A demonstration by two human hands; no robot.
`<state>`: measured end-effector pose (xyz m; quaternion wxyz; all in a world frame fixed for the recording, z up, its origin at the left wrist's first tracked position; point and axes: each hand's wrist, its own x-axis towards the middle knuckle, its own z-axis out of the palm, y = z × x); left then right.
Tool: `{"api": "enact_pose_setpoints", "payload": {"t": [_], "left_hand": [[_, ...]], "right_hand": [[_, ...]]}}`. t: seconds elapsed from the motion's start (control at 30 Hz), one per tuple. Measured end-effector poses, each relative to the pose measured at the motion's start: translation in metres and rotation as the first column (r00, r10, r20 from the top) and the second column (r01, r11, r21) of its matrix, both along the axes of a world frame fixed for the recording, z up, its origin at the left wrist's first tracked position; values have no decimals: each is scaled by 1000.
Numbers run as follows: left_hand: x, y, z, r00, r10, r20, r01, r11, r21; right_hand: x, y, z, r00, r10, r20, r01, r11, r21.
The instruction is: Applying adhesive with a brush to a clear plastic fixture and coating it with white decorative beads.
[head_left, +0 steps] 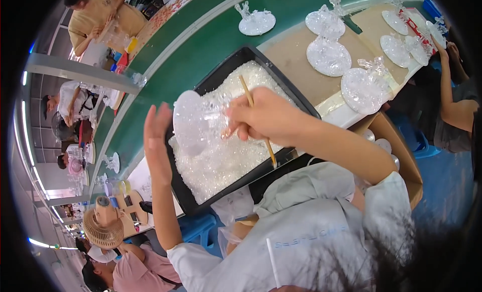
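My right hand (pixel 261 113) is closed around the clear figure of an ornament with a round white base (pixel 190 124), tilted on its side above a black tray (pixel 198 204). A thin wooden stick (pixel 271 154) is tucked in the same hand and slants across the tray. White, glittering granules (pixel 221 171) are heaped in the tray. My left hand (pixel 158 141) is upright beside the base, its fingers stretched out and blurred, with nothing held. The right fingers hide part of the clear figure.
Several similar ornaments (pixel 329 56) stand on cardboard (pixel 296 56) at the far right. A green conveyor belt (pixel 211 53) runs behind the tray. An open carton (pixel 401 166) sits by my right arm. A fan (pixel 103 224) is at left. Co-workers work on both sides.
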<state>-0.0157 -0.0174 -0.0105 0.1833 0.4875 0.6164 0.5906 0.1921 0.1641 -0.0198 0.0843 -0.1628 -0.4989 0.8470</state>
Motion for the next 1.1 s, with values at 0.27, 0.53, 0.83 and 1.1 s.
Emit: {"api": "enact_pose_setpoints", "payload": {"t": [0.27, 0.53, 0.83, 1.1], "left_hand": [[65, 57, 54, 506, -204, -838, -53, 962, -266], [38, 53, 39, 789, 136, -599, -321, 923, -213], [36, 47, 18, 821, 214, -530, -328, 935, -131], [42, 43, 20, 778, 221, -587, -377, 913, -157]], "right_hand": [[-29, 19, 50, 994, 63, -84, 14, 710, 704], [13, 35, 59, 900, -182, -395, 289, 929, 229], [19, 7, -30, 734, -248, -633, 336, 942, 22], [24, -16, -19, 873, -214, -439, 352, 899, 261]]}}
